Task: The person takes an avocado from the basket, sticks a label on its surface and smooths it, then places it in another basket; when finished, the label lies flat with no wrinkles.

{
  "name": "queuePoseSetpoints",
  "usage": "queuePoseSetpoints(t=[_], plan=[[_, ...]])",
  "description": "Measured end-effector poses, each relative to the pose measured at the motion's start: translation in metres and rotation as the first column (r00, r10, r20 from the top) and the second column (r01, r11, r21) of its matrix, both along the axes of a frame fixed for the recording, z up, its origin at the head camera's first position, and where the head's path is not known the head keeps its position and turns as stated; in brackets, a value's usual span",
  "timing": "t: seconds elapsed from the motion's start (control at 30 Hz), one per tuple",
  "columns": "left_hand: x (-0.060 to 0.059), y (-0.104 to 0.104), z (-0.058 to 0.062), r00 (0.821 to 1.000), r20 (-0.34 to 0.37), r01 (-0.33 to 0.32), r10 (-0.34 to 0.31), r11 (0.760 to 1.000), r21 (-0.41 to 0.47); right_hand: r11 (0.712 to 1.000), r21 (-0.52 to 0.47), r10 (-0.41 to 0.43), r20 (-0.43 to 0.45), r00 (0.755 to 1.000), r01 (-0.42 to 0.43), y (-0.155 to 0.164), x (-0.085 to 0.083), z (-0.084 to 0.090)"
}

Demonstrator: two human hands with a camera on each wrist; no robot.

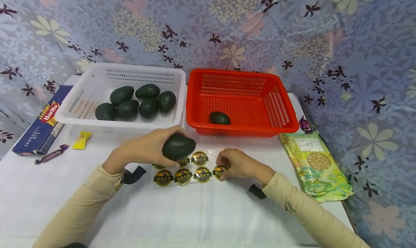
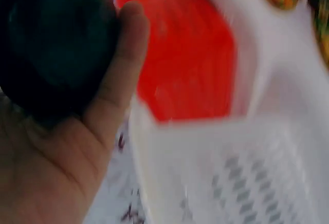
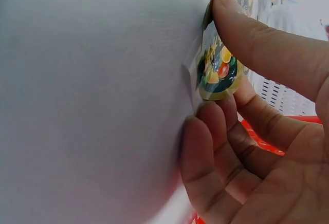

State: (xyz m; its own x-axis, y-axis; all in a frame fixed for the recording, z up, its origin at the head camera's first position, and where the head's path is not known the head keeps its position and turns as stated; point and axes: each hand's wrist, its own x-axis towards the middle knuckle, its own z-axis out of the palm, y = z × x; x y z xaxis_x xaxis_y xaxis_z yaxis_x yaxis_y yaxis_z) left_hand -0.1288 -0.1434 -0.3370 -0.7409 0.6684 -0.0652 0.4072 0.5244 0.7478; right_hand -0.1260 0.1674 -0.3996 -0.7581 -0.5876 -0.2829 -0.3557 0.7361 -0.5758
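Observation:
My left hand (image 1: 159, 145) holds a dark green avocado (image 1: 178, 147) above the table; in the left wrist view the avocado (image 2: 56, 39) lies in the palm against the fingers. Beneath it lies a clear sheet of round fruit-label stickers (image 1: 202, 174), black and gold, partly covered by that hand. At the sheet's right end my right hand (image 1: 238, 164) pinches a sticker (image 1: 218, 171). The right wrist view shows this sticker (image 3: 221, 72) with the thumb at one edge and fingertips at the other; whether it is off the sheet I cannot tell.
Behind the hands stand a white basket (image 1: 120, 123) holding several avocados and a red basket (image 1: 242, 129) holding one avocado (image 1: 219, 118). A spaghetti box (image 1: 42, 125) and wrapped candies (image 1: 82, 140) lie left; a green-yellow food bag (image 1: 316, 166) lies right.

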Motion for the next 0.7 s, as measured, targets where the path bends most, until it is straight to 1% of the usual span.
queuePoseSetpoints(t=[0.07, 0.13, 0.23, 0.37, 0.47, 0.6, 0.7], plan=[[0.002, 0.01, -0.008, 0.999, 0.017, 0.04, -0.04, 0.999, -0.029, 1.0, -0.005, 0.005, -0.006, 1.0, -0.005, 0.001, 0.0, 0.0], [0.004, 0.019, -0.015, 0.997, 0.014, 0.072, -0.071, 0.996, -0.055, 1.0, -0.01, 0.011, -0.017, 1.0, -0.011, 0.001, 0.0, -0.001], [0.007, 0.031, -0.026, 0.994, 0.023, 0.109, -0.107, 0.992, -0.061, 1.0, -0.019, 0.013, -0.025, 1.0, -0.013, 0.001, 0.0, -0.003], [0.01, 0.042, -0.041, 0.988, 0.036, 0.153, -0.151, 0.986, -0.06, 1.0, -0.022, 0.009, -0.024, 1.0, -0.01, 0.0, 0.0, -0.003], [0.012, 0.046, -0.051, 0.985, 0.029, 0.173, -0.171, 0.981, -0.09, 1.0, -0.021, 0.009, -0.024, 1.0, -0.009, 0.0, 0.001, -0.003], [0.012, 0.045, -0.059, 0.983, 0.023, 0.182, -0.18, 0.976, -0.118, 1.0, -0.016, 0.004, -0.021, 1.0, -0.005, -0.001, 0.001, -0.003], [0.01, 0.045, -0.06, 0.983, 0.032, 0.185, -0.183, 0.978, -0.094, 1.0, -0.017, -0.002, -0.019, 1.0, 0.001, -0.001, 0.002, -0.002]])
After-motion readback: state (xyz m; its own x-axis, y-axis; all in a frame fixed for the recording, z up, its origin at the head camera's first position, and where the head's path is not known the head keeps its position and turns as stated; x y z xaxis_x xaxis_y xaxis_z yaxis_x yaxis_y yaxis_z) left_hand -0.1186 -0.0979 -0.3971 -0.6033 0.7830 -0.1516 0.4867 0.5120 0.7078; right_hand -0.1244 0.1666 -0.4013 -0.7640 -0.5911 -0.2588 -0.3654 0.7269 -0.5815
